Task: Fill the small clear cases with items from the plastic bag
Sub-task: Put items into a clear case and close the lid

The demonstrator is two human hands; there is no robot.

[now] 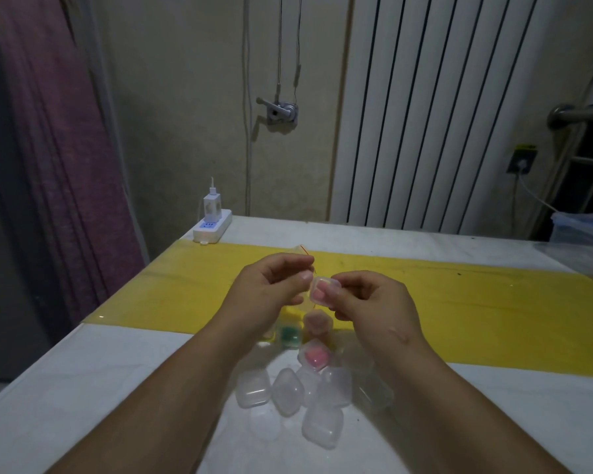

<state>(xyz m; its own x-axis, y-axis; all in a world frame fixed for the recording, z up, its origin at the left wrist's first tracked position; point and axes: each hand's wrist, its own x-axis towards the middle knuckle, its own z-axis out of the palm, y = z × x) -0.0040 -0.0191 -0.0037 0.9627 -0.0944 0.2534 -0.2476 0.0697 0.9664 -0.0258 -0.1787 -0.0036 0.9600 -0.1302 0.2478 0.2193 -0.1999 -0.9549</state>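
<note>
Clear case (323,291) pinched in right hand (374,302), left hand (271,285) gripping bag (302,249), above scattered cases (288,391).

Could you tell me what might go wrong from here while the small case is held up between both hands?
The small clear case is pinched in the right hand above the table, so it could slip and drop. The empty cases heaped under the forearms could be knocked. The plastic bag in the left hand might spill.
</note>
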